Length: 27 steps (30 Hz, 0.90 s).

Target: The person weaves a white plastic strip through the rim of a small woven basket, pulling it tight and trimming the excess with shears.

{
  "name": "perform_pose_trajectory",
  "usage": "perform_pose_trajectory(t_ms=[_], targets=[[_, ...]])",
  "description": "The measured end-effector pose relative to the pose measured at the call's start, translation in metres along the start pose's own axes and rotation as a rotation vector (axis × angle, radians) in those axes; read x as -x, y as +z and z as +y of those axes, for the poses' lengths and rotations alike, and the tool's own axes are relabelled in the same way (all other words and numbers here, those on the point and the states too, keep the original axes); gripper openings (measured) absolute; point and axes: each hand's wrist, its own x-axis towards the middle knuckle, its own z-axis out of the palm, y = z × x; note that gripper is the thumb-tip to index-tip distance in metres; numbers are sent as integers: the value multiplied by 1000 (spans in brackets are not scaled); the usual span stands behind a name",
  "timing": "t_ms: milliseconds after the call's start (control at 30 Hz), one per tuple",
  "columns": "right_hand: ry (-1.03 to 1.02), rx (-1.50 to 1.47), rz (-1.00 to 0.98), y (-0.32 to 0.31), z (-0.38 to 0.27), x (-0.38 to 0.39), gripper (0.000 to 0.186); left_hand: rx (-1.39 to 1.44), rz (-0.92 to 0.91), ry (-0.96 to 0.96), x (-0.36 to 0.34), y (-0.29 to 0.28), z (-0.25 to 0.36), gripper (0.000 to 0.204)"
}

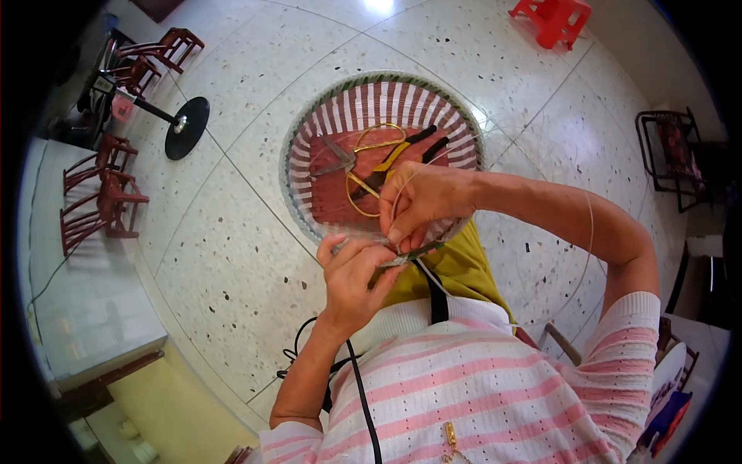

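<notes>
Pinching a thin pale strand (pixel 592 224), the right hand (pixel 423 197) meets the left hand (pixel 355 274), clamped on the lower rim of the striped basket (pixel 348 108) at center frame. The strand's slack, at right, could snag on the forearm (pixel 553 203) and kink if tugged. No brand is legible; the upper-left pole's (pixel 151 108) label (pixel 103 83) is too small to read.
</notes>
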Motion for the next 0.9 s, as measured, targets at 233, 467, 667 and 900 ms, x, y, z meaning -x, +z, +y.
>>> perform_pose_trajectory(t_ms=[233, 467, 667, 900], targets=[[-38, 3, -47, 1, 4, -1, 7, -18, -7, 23, 1, 1, 1, 22], [-81, 61, -104, -3, 5, -3, 11, -28, 0, 38, -1, 3, -1, 22], [46, 20, -107, -18, -17, -2, 14, 5, 27, 28, -20, -3, -9, 24], [16, -7, -203, -38, -18, -16, 17, 74, -17, 22, -38, -5, -21, 26]])
